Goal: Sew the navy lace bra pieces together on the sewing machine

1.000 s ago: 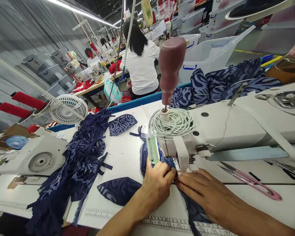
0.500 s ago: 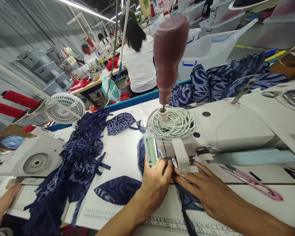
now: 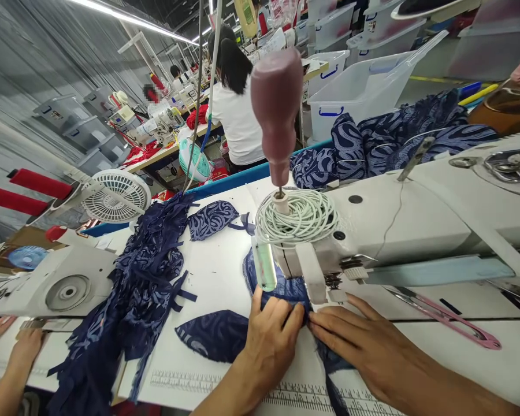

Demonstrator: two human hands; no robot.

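My left hand (image 3: 271, 338) and my right hand (image 3: 364, 344) press flat on a navy patterned fabric piece (image 3: 286, 289) lying under the head of a white sewing machine (image 3: 416, 222). The fingertips of both hands meet just in front of the needle area. The fabric runs back under the machine and forward between my wrists. A coil of white cord (image 3: 301, 216) sits on top of the machine, with a maroon thread cone (image 3: 277, 110) standing above it.
A heap of navy fabric strips (image 3: 143, 289) and cut pieces (image 3: 212, 218) lie to the left. Pink-handled scissors (image 3: 450, 318) rest at the right. A white fan (image 3: 115, 196), another machine (image 3: 56, 277) and a co-worker's hands (image 3: 13, 346) are at the far left. A person in white sits behind.
Both my hands have slid slightly toward me with the fabric, and more navy cloth shows in front of the needle. The co-worker's hands at the left have come further into view.
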